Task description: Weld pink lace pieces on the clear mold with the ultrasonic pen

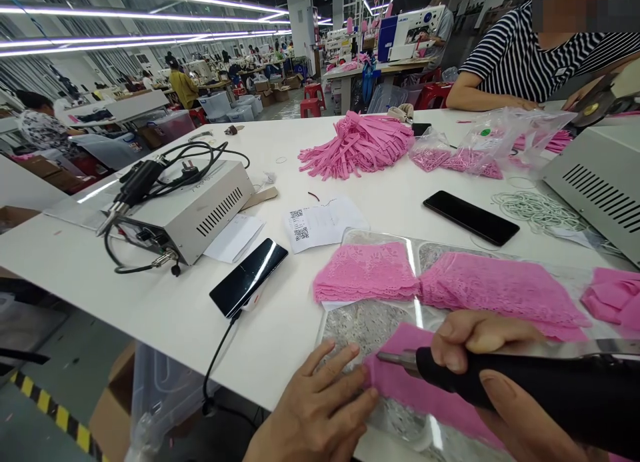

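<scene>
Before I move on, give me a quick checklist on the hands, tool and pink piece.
1. Right hand gripping the tool: ok.
2. Left hand on the pink piece: ok, at its end.
3. Left fingers well clear of the tip: not ok, close beside it.
4. Tip touching the piece: cannot tell.
5. Left phone and right phone off the piece: ok.

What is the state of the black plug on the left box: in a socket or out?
Out: the black plug lies on top of the left box, with its pins bare.
</scene>
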The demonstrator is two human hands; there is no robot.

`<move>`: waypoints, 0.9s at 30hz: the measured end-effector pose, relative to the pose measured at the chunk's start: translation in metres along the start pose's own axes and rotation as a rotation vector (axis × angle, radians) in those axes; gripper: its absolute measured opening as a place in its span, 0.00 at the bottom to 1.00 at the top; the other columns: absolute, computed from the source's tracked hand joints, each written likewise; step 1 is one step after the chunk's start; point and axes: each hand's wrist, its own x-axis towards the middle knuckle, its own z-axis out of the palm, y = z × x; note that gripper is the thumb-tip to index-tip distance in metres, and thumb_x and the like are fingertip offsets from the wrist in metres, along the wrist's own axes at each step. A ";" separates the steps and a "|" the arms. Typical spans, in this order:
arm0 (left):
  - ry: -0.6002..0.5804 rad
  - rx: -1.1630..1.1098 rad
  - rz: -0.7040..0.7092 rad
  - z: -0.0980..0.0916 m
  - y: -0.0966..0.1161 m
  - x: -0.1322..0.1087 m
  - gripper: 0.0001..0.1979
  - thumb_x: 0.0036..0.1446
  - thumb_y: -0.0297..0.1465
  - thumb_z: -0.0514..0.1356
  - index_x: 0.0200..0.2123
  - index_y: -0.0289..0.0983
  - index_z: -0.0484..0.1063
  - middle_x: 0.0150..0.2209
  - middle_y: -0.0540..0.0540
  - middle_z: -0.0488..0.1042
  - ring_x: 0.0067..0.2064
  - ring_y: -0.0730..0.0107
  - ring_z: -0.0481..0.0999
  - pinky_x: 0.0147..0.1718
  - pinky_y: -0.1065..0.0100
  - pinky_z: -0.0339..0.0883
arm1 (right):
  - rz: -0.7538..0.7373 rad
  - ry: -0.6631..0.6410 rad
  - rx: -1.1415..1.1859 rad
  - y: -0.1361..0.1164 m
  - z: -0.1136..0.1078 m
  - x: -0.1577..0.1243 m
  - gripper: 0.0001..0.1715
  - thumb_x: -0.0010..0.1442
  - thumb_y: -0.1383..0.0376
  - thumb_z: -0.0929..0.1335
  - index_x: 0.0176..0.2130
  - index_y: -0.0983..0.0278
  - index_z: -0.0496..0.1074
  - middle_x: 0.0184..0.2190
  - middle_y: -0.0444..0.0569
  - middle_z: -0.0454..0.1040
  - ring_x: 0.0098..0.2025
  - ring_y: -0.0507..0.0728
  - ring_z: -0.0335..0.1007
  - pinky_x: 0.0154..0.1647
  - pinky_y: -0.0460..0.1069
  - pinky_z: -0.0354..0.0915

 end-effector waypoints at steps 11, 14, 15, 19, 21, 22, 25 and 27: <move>-0.015 0.030 0.023 -0.003 0.001 0.000 0.14 0.58 0.24 0.55 0.47 0.32 0.72 0.50 0.41 0.75 0.62 0.56 0.64 0.60 0.51 0.59 | 0.006 0.003 0.042 -0.006 0.008 0.005 0.04 0.60 0.63 0.69 0.33 0.58 0.68 0.25 0.45 0.68 0.26 0.55 0.68 0.28 0.50 0.73; -0.044 0.020 0.014 -0.003 0.001 -0.001 0.15 0.58 0.24 0.54 0.49 0.32 0.71 0.51 0.41 0.75 0.62 0.56 0.63 0.60 0.52 0.58 | 0.028 -0.042 0.066 -0.002 0.008 0.001 0.02 0.61 0.65 0.67 0.36 0.57 0.68 0.27 0.45 0.68 0.28 0.56 0.68 0.30 0.51 0.73; -0.052 0.010 0.008 -0.004 0.001 -0.001 0.16 0.58 0.24 0.54 0.49 0.32 0.70 0.51 0.41 0.75 0.62 0.56 0.62 0.60 0.52 0.59 | 0.027 -0.061 0.066 -0.001 0.007 0.000 0.03 0.61 0.66 0.67 0.37 0.56 0.68 0.27 0.45 0.68 0.29 0.56 0.68 0.30 0.51 0.73; -0.028 -0.028 -0.010 -0.005 -0.001 -0.002 0.18 0.57 0.23 0.53 0.51 0.31 0.69 0.49 0.39 0.76 0.62 0.56 0.63 0.60 0.51 0.59 | 0.033 -0.025 0.043 -0.001 0.002 -0.004 0.04 0.61 0.66 0.66 0.39 0.56 0.68 0.27 0.45 0.67 0.29 0.56 0.67 0.33 0.52 0.72; 0.009 -0.031 -0.013 -0.005 -0.002 -0.003 0.18 0.56 0.22 0.53 0.50 0.30 0.69 0.48 0.38 0.76 0.62 0.56 0.63 0.60 0.51 0.59 | 0.071 0.077 0.047 -0.004 -0.004 -0.006 0.04 0.60 0.66 0.67 0.38 0.56 0.69 0.27 0.46 0.66 0.29 0.56 0.67 0.34 0.52 0.72; 0.026 -0.027 -0.006 -0.005 -0.002 -0.003 0.18 0.56 0.22 0.53 0.50 0.30 0.69 0.48 0.38 0.76 0.62 0.56 0.62 0.60 0.52 0.59 | 0.090 0.132 0.059 -0.006 -0.008 -0.007 0.04 0.59 0.65 0.67 0.37 0.56 0.70 0.28 0.46 0.66 0.28 0.56 0.66 0.33 0.52 0.72; 0.020 0.006 0.006 -0.006 -0.003 0.000 0.17 0.58 0.22 0.53 0.50 0.31 0.70 0.51 0.39 0.74 0.64 0.56 0.59 0.60 0.53 0.59 | 0.145 0.282 0.081 -0.013 -0.030 -0.011 0.03 0.56 0.62 0.68 0.34 0.58 0.71 0.32 0.49 0.65 0.28 0.57 0.66 0.28 0.54 0.71; -0.028 0.033 0.002 -0.008 -0.004 0.003 0.17 0.60 0.23 0.53 0.51 0.32 0.70 0.54 0.41 0.72 0.65 0.56 0.58 0.61 0.53 0.58 | 0.167 0.393 0.040 -0.016 -0.057 -0.014 0.06 0.53 0.59 0.70 0.33 0.57 0.72 0.33 0.51 0.65 0.31 0.59 0.67 0.30 0.56 0.70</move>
